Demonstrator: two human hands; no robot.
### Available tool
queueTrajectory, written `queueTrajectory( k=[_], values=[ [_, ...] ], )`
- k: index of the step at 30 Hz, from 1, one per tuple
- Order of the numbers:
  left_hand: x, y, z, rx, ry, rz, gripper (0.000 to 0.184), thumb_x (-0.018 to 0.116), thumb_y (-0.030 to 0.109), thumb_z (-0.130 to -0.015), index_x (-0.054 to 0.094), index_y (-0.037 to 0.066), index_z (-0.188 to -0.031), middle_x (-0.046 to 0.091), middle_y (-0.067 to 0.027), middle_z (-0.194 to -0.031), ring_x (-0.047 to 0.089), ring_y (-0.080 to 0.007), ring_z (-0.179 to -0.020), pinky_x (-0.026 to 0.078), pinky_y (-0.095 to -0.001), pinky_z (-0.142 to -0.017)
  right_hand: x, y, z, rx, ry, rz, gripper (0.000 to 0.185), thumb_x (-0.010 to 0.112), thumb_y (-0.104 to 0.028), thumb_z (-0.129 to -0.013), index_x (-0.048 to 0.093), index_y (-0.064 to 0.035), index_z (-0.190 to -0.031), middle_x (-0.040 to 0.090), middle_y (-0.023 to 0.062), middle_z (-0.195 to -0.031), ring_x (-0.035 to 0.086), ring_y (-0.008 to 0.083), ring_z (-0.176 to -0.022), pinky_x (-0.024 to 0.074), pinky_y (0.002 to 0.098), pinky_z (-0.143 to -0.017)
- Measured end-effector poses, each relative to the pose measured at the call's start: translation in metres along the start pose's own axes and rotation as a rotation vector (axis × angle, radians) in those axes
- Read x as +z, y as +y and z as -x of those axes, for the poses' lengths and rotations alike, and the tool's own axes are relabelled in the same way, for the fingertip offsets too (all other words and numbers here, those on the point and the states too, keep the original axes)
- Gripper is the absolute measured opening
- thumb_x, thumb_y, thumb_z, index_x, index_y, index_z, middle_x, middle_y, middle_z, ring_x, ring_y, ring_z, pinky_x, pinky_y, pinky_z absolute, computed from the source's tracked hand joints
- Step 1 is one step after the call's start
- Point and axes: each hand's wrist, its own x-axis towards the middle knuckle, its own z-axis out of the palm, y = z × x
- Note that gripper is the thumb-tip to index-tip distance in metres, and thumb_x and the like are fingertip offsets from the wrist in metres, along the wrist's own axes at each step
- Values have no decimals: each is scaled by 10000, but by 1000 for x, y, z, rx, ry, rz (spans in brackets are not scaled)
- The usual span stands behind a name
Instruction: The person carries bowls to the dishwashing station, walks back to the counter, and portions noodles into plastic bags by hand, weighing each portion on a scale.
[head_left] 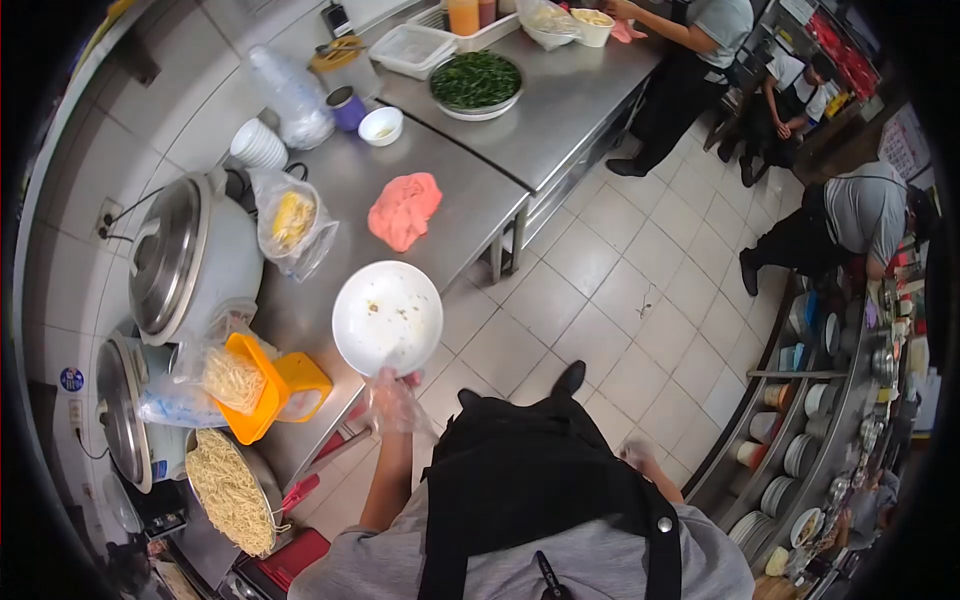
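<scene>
A white bowl (pixel 387 318) with a few brown and green food bits inside is gripped at its near rim by my left hand (pixel 392 392), which wears a clear plastic glove. The bowl is at the edge of the steel counter (pixel 340 215). Beyond it a crumpled pink cloth (pixel 404 211) lies on the counter. My right hand (pixel 636 452) hangs low at my right side over the floor, also in a clear glove; its fingers are blurred. Left of the bowl sits an orange container (pixel 262 388) with noodles in a plastic bag.
Two large cookers (pixel 165 262) (pixel 122 412) and a bowl of noodles (pixel 232 492) stand at left. Chopped greens (pixel 476 80) fill a bowl farther back. Several people (pixel 858 215) are at the right and back. Shelves of dishes (pixel 800 455) line the right.
</scene>
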Motion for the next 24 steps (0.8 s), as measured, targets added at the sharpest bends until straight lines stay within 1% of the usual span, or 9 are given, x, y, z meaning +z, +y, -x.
queueTrajectory(
  k=[2,7,11,12,13,14,16,19,24],
  values=[
    [30,-3,33,-38,-72,-3,371,493,125,-910,447,-15,-1249,634,-179,-951,606,-232,-617,503,-337,-545,50,36,56,263,-173,-598,243,661,-342,-762,728,-139,-878,714,118,-835,692,292,-776,540,443,-663],
    [127,-58,81,-253,-333,-70,462,504,94,-858,396,11,-1299,631,-193,-945,592,-223,-553,513,-334,-475,74,93,79,293,-159,-767,230,624,-324,-781,744,-140,-851,723,141,-851,701,310,-794,539,449,-681],
    [224,-136,104,-518,-461,-7,481,494,89,-848,397,20,-1314,625,-183,-928,581,-219,-544,491,-324,-456,70,172,-27,39,-5,-625,236,594,-309,-796,757,-141,-829,729,160,-864,709,324,-809,537,454,-696],
    [250,-147,113,-536,-493,-32,481,494,89,-848,397,20,-1314,625,-183,-928,581,-219,-544,491,-324,-456,80,186,-78,414,-94,-793,265,576,-299,-817,762,-127,-897,733,162,-892,713,323,-846,547,452,-731],
    [273,-152,123,-573,-548,-31,468,496,90,-846,409,7,-1299,623,-183,-927,581,-213,-547,494,-318,-466,8,198,-51,436,15,-736,256,563,-326,-829,704,-114,-805,700,94,-809,662,260,-771,510,436,-701],
    [299,-158,132,-594,-601,-14,456,497,91,-845,421,-6,-1283,622,-182,-926,580,-207,-551,496,-311,-475,7,212,-73,429,315,-998,249,579,-289,-858,710,-92,-936,710,84,-858,675,216,-809,526,400,-693],
    [341,-165,149,-639,-614,-23,434,496,91,-848,435,-24,-1262,629,-180,-915,592,-201,-567,507,-312,-491,-134,227,-43,519,264,-1646,295,612,-249,-896,665,-45,-1102,695,80,-903,659,172,-831,535,338,-702],
    [362,-189,155,-637,-573,-39,386,507,107,-867,468,-73,-1206,648,-165,-840,628,-188,-610,533,-317,-524,-184,276,-63,277,280,-1828,387,645,-240,-914,596,-19,-1228,668,83,-921,632,156,-803,537,304,-708],
    [414,-175,157,-550,-614,-175,396,532,106,-901,460,-42,-1262,639,-151,-843,615,-192,-577,517,-283,-490,-128,350,-81,374,372,-1880,391,624,-330,-931,603,-17,-1164,680,90,-937,649,175,-796,549,317,-695]
  ],
)
